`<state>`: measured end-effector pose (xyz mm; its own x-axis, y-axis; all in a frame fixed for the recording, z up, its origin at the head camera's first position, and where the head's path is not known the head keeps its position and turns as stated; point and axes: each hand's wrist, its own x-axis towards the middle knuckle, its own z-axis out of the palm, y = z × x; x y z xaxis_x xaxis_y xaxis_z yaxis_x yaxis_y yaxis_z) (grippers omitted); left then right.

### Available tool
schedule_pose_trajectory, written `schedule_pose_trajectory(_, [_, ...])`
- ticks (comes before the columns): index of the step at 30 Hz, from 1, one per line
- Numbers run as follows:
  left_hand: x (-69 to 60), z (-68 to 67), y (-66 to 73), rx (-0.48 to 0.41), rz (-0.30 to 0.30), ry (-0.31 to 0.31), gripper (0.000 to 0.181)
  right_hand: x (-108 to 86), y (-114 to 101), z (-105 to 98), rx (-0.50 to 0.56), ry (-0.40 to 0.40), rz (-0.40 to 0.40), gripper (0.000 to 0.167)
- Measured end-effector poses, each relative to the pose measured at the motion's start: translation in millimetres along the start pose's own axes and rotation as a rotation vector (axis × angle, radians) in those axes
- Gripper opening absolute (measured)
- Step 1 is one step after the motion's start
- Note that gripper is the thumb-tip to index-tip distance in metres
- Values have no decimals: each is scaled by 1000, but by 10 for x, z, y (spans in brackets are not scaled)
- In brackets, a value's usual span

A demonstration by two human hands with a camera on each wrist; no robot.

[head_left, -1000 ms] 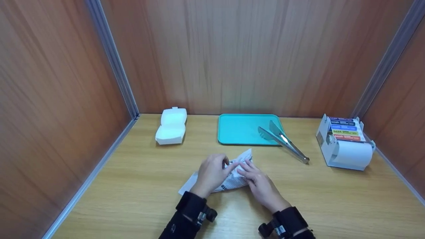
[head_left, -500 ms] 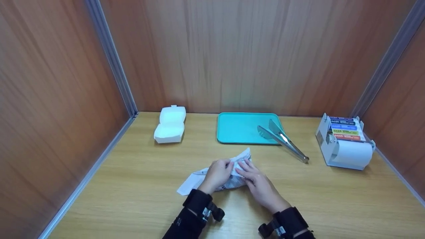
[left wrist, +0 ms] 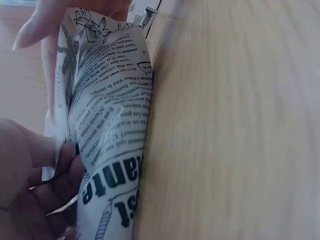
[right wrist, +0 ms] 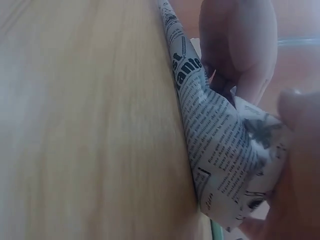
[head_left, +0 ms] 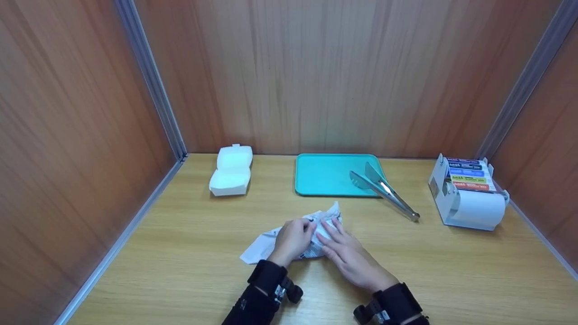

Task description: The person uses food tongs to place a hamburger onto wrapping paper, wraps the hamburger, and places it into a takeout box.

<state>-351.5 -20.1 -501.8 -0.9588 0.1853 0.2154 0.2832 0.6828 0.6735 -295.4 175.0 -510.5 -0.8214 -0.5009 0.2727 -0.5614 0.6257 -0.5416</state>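
A printed sheet of wrapping paper, covered in newspaper-style text, lies folded into a bulky bundle on the table; whatever it may contain is hidden. My left hand pinches a paper edge between thumb and curled fingers, which shows in the left wrist view beside the bundle's printed side. Fairly straight and spread, the fingers of my right hand rest on the right part of the paper. The right wrist view shows a crumpled paper end by that hand. A flat paper tail sticks out to the left.
Behind the hands lies a turquoise tray, with metal tongs resting across its right corner. An opened white foam box stands back left. A white dispenser with a roll and coloured labels stands at right. Wooden panels enclose the table.
My left hand has shifted right along the paper and its fingers have curled onto the edge. The right hand's fingers have slid slightly left and spread on the paper.
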Motion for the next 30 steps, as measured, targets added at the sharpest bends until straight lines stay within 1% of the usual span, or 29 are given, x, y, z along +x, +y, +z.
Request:
schedule_pose_trajectory(2, [-4, 14, 8, 36, -25, -5, 32, -13, -13, 1, -39, -26, -9, 49])
schedule_pose_trajectory(4, [-9, 31, 19, 68, -32, 12, 35, -16, -22, 3, -62, -44, -5, 51])
schedule_pose_trajectory(5, [-9, 41, 22, 95, -24, 37, 37, -15, -26, 3, -71, -49, 0, 52])
schedule_pose_trajectory(6, [-13, 53, 25, 128, -7, 73, 35, -13, -28, 3, -81, -52, 4, 53])
schedule_pose_trajectory(8, [-28, 65, 45, 199, 58, 179, 27, -8, -27, 4, -95, -59, 17, 54])
schedule_pose_trajectory(10, [-51, 65, 79, 285, 157, 290, 23, -3, -25, 6, -109, -58, 22, 54])
schedule_pose_trajectory(11, [-65, 64, 99, 329, 215, 336, 22, 2, -23, 7, -115, -56, 25, 54])
schedule_pose_trajectory(12, [-81, 61, 124, 366, 278, 368, 20, 6, -21, 10, -120, -54, 28, 54])
schedule_pose_trajectory(13, [-94, 58, 154, 394, 342, 378, 17, 10, -19, 12, -127, -48, 26, 53])
schedule_pose_trajectory(14, [-109, 56, 184, 413, 396, 370, 14, 11, -20, 13, -134, -41, 23, 52])
schedule_pose_trajectory(15, [-121, 59, 209, 423, 437, 350, 11, 16, -22, 14, -142, -34, 20, 51])
schedule_pose_trajectory(16, [-132, 62, 230, 427, 465, 324, 8, 21, -23, 19, -146, -29, 19, 51])
schedule_pose_trajectory(17, [-146, 65, 250, 424, 481, 296, 7, 25, -27, 23, -151, -25, 17, 51])
schedule_pose_trajectory(18, [-160, 67, 268, 420, 486, 271, 8, 28, -28, 29, -154, -23, 16, 51])
schedule_pose_trajectory(20, [-192, 66, 299, 415, 465, 229, 12, 30, -37, 35, -143, -28, 25, 52])
schedule_pose_trajectory(22, [-220, 66, 317, 438, 448, 203, 16, 29, -41, 35, -106, -39, 43, 51])
schedule_pose_trajectory(23, [-235, 67, 324, 456, 449, 193, 17, 26, -41, 30, -75, -42, 57, 53])
schedule_pose_trajectory(25, [-256, 69, 337, 500, 464, 171, 19, 16, -39, 2, 32, -38, 96, 55])
schedule_pose_trajectory(27, [-266, 71, 349, 536, 478, 152, 18, 18, -12, -46, 173, -11, 139, 55])
schedule_pose_trajectory(28, [-271, 69, 357, 549, 484, 144, 16, 26, 13, -79, 254, 27, 168, 53])
schedule_pose_trajectory(30, [-272, 69, 373, 554, 490, 123, 12, 59, 83, -169, 399, 143, 232, 48])
